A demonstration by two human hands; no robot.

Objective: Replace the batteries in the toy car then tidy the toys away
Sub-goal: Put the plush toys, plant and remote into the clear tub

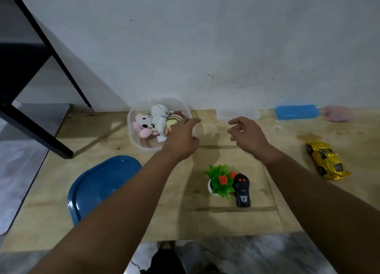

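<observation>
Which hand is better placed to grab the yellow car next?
Right. The right hand is empty and on the car's side; the left hand is over the tub.

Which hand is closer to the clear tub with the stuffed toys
Left. The left hand is at the clear tub's right edge, fingers over the stuffed toys. The right hand hovers empty, well to the tub's right.

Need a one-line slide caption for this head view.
Both hands open beside the plush-filled clear tub; yellow toy car waits right.
</observation>
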